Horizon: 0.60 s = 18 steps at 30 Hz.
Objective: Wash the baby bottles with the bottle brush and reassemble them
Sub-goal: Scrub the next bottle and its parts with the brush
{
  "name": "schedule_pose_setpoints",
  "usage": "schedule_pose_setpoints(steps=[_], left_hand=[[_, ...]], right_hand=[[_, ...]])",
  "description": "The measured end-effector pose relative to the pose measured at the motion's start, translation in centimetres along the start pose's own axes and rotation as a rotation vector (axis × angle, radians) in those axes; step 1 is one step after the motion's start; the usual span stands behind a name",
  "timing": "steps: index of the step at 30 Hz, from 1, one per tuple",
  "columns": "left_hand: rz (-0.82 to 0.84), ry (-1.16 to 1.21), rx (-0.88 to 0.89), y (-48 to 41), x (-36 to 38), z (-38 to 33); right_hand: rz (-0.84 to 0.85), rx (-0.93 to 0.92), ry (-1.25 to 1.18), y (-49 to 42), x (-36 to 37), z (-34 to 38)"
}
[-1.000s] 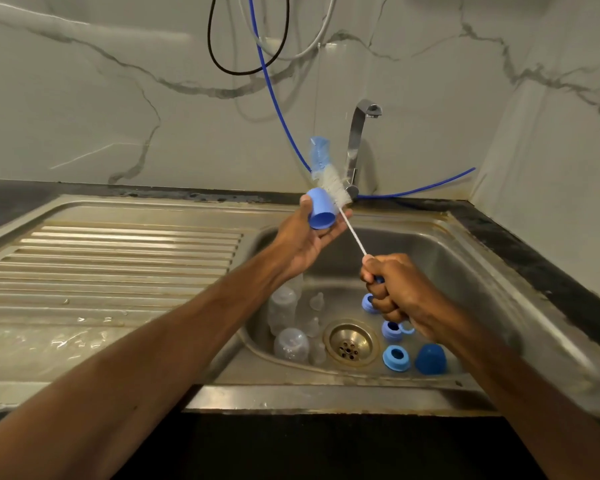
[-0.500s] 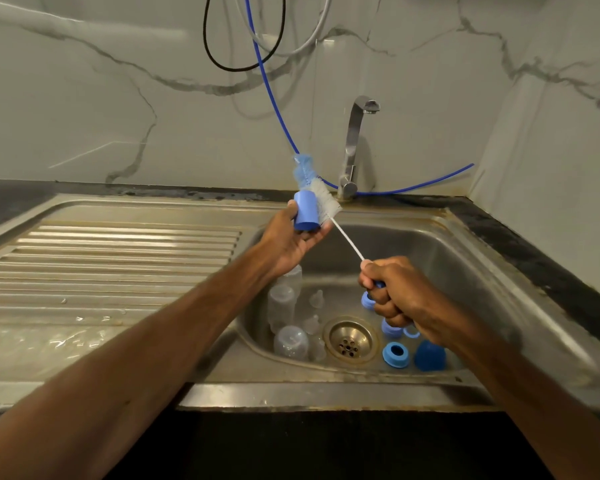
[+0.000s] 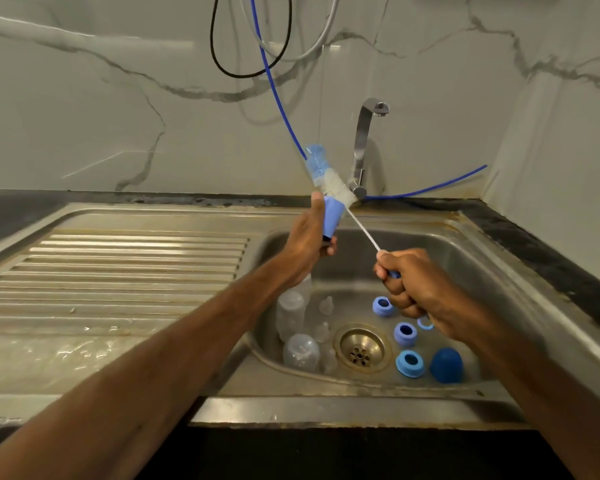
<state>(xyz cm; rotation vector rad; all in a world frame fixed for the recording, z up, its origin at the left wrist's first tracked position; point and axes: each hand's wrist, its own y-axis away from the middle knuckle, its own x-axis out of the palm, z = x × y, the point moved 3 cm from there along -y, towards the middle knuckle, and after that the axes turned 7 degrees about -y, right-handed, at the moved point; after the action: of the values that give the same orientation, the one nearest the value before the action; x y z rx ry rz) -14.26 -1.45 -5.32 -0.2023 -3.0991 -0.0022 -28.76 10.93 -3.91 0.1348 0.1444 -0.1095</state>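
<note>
Blue cap (image 3: 333, 218), pinched in the left grip (image 3: 306, 247) at frame centre above the sink (image 3: 465, 258), has just turned side-on, and the right grip (image 3: 415, 289), clenched round the bottle brush (image 3: 333, 183), now sets bristles at its rim, so scrubbing seems underway.

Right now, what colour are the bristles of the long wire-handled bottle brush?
The bottle brush bristles are white near the stem, blue at the tip; head view.

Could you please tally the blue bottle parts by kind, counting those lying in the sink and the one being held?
Blue rings: 3, in the sink
Blue caps: 2, one in the sink, one in the left hand
Total: 5
</note>
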Motion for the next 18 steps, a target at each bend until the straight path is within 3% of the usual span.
schedule_pose_setpoints(steps=[5, 11, 15, 18], left_hand=[[0.019, -0.091, 0.152, -0.8, -3.0, 0.2], [0.261, -0.020, 0.086, 0.1, -2.6, -0.3], [0.108, 0.085, 0.033, -0.5, -3.9, -0.8], [0.149, 0.028, 0.000, -0.8, -4.4, -0.1]], right_hand=[[0.063, -0.001, 0.048, 1.0, -1.3, 0.1], [0.037, -0.008, 0.067, 0.7, -1.5, 0.3], [0.117, 0.036, 0.054, 1.3, -1.1, -0.2], [0.119, 0.041, 0.073, 1.3, -1.1, -0.2]])
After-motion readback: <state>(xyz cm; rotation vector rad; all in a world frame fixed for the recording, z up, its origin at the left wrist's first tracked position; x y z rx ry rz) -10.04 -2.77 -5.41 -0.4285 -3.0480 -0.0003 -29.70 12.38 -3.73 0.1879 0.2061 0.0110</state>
